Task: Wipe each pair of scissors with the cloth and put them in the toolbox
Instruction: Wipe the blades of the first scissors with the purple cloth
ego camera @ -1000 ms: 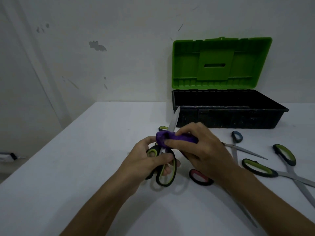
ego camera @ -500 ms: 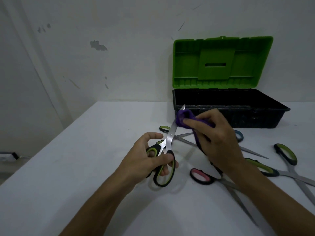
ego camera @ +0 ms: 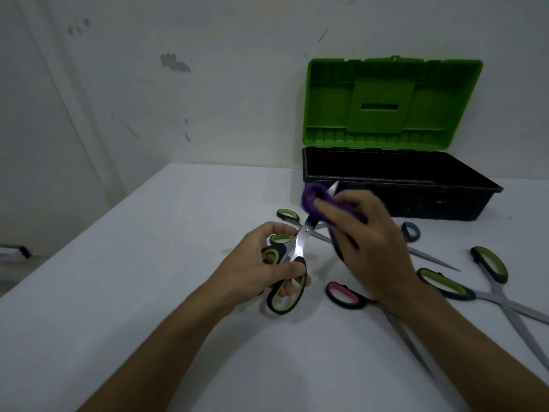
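Left hand [ego camera: 261, 266] wrapped round the green-black handles of the scissors [ego camera: 292, 263], blades pointing up-right. Right hand [ego camera: 368, 245] pinches the purple cloth [ego camera: 312, 200] over the blade near the tip. Open toolbox [ego camera: 401, 200] just behind; other scissors [ego camera: 463, 289] lie on the surface [ego camera: 148, 263] to the right.

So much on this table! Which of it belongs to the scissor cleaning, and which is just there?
Part of the job:
- green-and-black-handled scissors in left hand
- purple cloth in right hand
- open black toolbox with green lid
- waiting pairs: pink-handled scissors, blue-handled scissors, green-handled scissors

Just there:
- white table
- scuffed wall
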{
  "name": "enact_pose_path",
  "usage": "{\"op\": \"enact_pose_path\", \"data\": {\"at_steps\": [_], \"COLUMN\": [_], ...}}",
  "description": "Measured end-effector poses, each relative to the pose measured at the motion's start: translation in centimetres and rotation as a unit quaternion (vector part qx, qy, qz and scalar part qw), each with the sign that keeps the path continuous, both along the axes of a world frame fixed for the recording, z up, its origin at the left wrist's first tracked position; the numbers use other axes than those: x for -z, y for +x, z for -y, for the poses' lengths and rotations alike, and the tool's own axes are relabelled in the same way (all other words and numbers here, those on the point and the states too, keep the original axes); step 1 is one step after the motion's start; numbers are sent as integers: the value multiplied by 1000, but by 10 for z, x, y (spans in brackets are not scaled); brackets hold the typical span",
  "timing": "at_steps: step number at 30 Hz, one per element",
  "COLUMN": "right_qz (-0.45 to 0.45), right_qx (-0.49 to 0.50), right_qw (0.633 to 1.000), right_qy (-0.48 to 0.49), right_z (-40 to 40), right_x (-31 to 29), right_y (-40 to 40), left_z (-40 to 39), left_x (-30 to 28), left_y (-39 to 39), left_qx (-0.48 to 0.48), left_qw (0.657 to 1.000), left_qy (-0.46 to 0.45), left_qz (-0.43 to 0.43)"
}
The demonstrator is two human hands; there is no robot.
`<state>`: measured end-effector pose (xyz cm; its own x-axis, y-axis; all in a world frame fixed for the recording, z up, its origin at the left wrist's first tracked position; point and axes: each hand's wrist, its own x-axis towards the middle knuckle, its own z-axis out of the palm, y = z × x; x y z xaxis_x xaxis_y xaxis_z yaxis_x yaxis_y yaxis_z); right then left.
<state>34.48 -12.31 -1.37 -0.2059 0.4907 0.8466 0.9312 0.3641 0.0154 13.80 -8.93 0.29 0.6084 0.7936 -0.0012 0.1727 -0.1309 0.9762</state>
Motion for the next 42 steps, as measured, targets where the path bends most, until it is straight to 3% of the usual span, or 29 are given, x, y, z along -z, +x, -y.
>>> {"op": "enact_pose_path", "data": {"at_steps": [4, 8, 10, 14, 16, 22, 29, 33, 36, 40, 42], "right_qz": [58, -37, -51, 47, 62, -85, 101, -30, -108, -5, 23], "right_qx": [-55, 55, 59, -41, -44, 89, 15, 81, 54, -53, -56], "right_qw": [997, 998, 997, 998, 997, 992, 995, 996, 993, 997, 998], "right_qy": [-20, -6, -1, -7, -16, -1, 6, 13, 18, 48, 33], "right_z": [-3, -12, -7, 3, -3, -14, 0, -30, -34, -25, -34], "right_x": [5, -6, -8, 3, -2, -36, -22, -44, -57, -46, -46], "right_y": [-13, 10, 14, -9, -9, 29, -8, 13, 20, -6, -3], "left_z": [-4, 0, 0, -1, -1, 3, 2, -2, -10, -18, -22], "left_x": [0, 0, 1, -1, -2, -9, -25, -27, -31, -44, -50], "left_y": [-8, -7, -5, -4, -7, -8, -14, -25, -25, -6, 3], "left_qx": [-5, 23, 22, 13, 8, 29, 50, 77, 57, 68, 84], "left_qw": [1000, 1000, 1000, 1000, 999, 999, 998, 996, 991, 984, 983], "left_qy": [20, 15, 13, 20, 36, 30, 24, -6, -66, -98, -102], "left_qz": [14, -10, -16, 9, 16, 11, 43, 47, 97, 132, 128]}}
